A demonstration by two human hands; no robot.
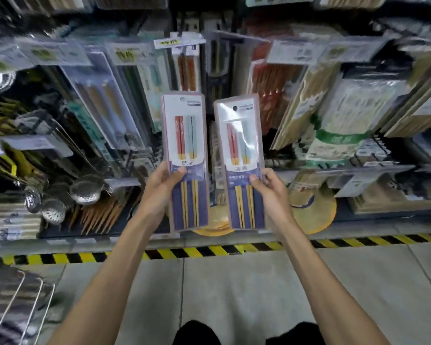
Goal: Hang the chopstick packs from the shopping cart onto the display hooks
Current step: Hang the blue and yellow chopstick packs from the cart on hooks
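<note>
I hold two chopstick packs upright side by side in front of the display. My left hand (159, 188) grips the left chopstick pack (186, 135) at its left edge, thumb on the front. My right hand (271, 190) grips the right chopstick pack (239, 138) at its right edge, thumb on the front. Each pack shows red and pale blue chopsticks on a white and blue card in clear plastic. Directly above them a matching pack (187, 68) hangs on a display hook under a yellow price tag (166, 42). A wire corner of the shopping cart (18, 310) shows at the bottom left.
Packs of chopsticks (102, 103) and bamboo goods (309, 103) crowd the hooks on both sides. Metal strainers (85, 189) and straw mats (314, 207) lie on the low shelf. A yellow and black hazard strip (209, 251) marks the shelf base at the concrete floor.
</note>
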